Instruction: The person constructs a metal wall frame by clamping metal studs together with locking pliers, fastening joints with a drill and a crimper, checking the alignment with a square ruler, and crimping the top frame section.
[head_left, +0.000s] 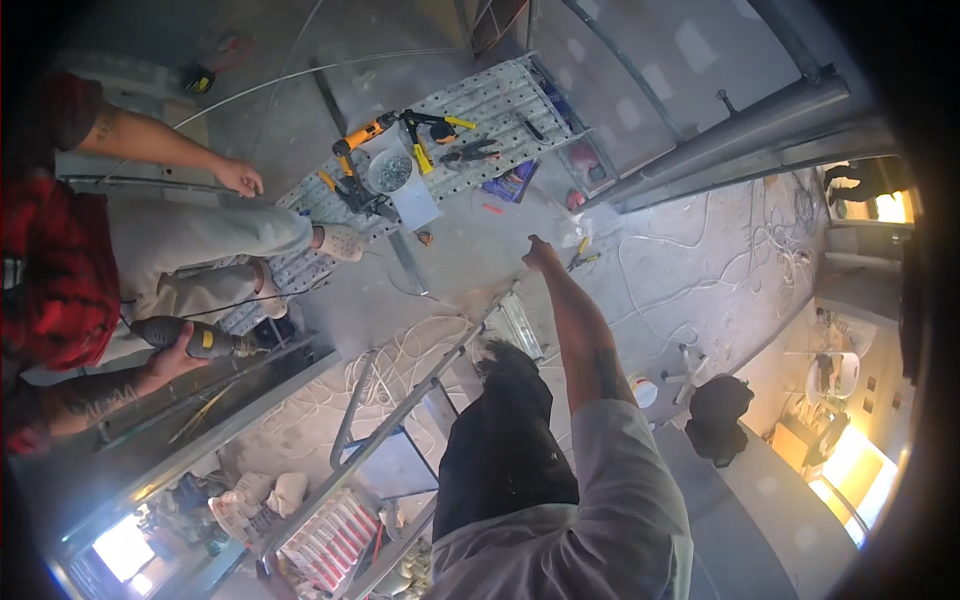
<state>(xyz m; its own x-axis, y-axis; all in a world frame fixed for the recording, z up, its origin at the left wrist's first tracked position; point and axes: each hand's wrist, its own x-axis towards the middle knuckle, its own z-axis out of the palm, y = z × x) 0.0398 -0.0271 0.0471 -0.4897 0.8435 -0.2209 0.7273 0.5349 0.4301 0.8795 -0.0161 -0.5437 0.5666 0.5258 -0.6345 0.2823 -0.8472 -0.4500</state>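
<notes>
While the right arm is hanging outstretched over the floor, the right hand (pixel 543 253) is hovering just left of a pair of yellow-handled pliers (pixel 582 257), which are lying on the pale, dusty floor (pixel 665 285) with a gap showing between them and the knuckles. Its fingers are appearing too small to read clearly, so whether they are curling closed or standing loose I cannot tell; nothing is visibly filling the grasp. The left hand is staying out of view.

Farther up, a perforated metal platform (pixel 490 100) is carrying dark-jawed pliers (pixel 465 153). An orange-and-black power tool (pixel 365 134) is lying next to a white tub (pixel 390 173) that is holding many small metal pieces, and yellow-and-black snips (pixel 416 150) are resting near that tub. A purple packet (pixel 512 182) is lying by the platform's near edge.

On the left, a co-worker in a red plaid shirt (pixel 60 270) is gripping a dark power drill (pixel 195 338) in one hand, while the other hand (pixel 240 178) is hanging, apparently unladen, near the platform. White cable (pixel 690 243) is looping across the floor.
</notes>
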